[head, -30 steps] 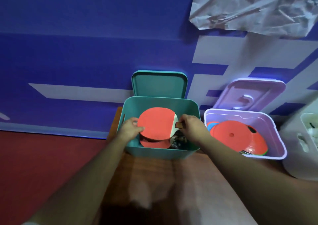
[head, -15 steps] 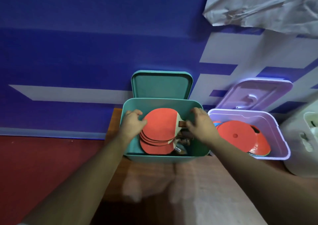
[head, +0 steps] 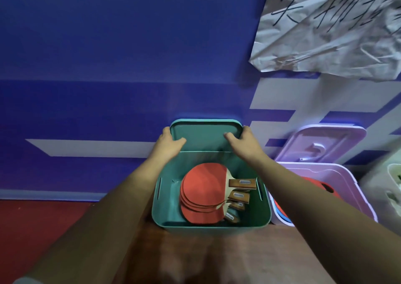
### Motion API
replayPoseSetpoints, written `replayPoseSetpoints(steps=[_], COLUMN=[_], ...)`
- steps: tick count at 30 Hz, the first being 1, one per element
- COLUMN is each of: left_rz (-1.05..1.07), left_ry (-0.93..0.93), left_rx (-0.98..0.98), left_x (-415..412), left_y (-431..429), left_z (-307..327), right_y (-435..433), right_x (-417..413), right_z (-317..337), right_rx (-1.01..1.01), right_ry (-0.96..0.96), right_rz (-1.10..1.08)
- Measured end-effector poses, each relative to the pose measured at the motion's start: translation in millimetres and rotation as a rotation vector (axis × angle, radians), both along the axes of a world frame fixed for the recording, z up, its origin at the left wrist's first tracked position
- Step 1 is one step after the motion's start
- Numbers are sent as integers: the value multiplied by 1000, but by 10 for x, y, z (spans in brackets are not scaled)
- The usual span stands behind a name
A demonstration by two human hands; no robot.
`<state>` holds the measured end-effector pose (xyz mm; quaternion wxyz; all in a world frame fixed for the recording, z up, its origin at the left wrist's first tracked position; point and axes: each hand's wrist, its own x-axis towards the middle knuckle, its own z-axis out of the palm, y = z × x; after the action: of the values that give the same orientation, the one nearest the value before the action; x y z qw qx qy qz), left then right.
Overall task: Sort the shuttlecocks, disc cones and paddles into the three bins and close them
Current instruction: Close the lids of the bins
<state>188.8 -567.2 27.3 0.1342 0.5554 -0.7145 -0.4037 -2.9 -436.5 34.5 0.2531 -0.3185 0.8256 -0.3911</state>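
A teal bin [head: 165, 216] stands on the wooden table, open, holding a stack of several red paddles [head: 202, 193] with wooden handles pointing right. Its teal lid [head: 206, 136] leans upright against the blue wall behind it. My left hand [head: 168, 145] grips the lid's left edge and my right hand [head: 244, 143] grips its right edge. To the right, an open lilac bin [head: 355, 199] holds red and blue disc cones [head: 321, 188], partly hidden by my right arm.
A lilac lid [head: 321, 144] leans on the wall behind the lilac bin. A white bin [head: 388, 186] sits at the far right edge. Crumpled paper with writing [head: 329, 27] hangs on the wall. The red floor [head: 43, 229] lies left of the wooden table [head: 238, 257].
Both hands let go of the top paddle, left it on the stack in the teal bin, and moved up to take hold of the teal lid's two sides.
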Motion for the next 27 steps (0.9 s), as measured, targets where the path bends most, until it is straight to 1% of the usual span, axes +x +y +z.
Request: replayPoseSetpoints(steps=[3, 6, 9, 11, 12, 14, 15, 16, 18, 19, 22, 24, 26, 27], left_rz=[5, 47, 104, 113, 107, 68, 36, -3, -85, -137, -331, -417, -473, -469], left_ry=[61, 202, 421, 530, 580, 657, 689, 714, 706, 671, 512, 433, 378, 365], left_rx=[-25, -101, -272, -413, -454, -467, -466, -479, -566, -631, -820, -862, -849, -824], left_x=[39, 106, 187, 243, 261, 297, 311, 322, 345, 345, 292, 271, 291, 314], left_y=[41, 128, 413, 648, 747, 956, 1070, 1194, 1466, 1603, 2005, 2191, 2286, 2303], left_z=[0, 119, 425, 664, 765, 964, 1044, 1114, 1188, 1188, 1152, 1088, 1023, 994], right_y=[27, 110, 276, 441, 502, 638, 723, 795, 942, 1032, 1281, 1427, 1562, 1615], right_x=[56, 125, 177, 230, 255, 288, 300, 306, 334, 378, 502, 504, 438, 401], right_z=[41, 254, 549, 710, 750, 821, 880, 927, 987, 1030, 1123, 1128, 1058, 1001], right_rx=[-66, -186, -335, -386, -400, -398, -398, -408, -464, -482, -517, -541, -527, -513], right_ry=[-19, -75, -154, -212, -247, -365, -463, -601, -903, -1014, -1241, -1321, -1290, -1261], right_rz=[-24, -42, -60, -59, -50, -73, -100, -117, -74, -54, -30, -44, -81, -87])
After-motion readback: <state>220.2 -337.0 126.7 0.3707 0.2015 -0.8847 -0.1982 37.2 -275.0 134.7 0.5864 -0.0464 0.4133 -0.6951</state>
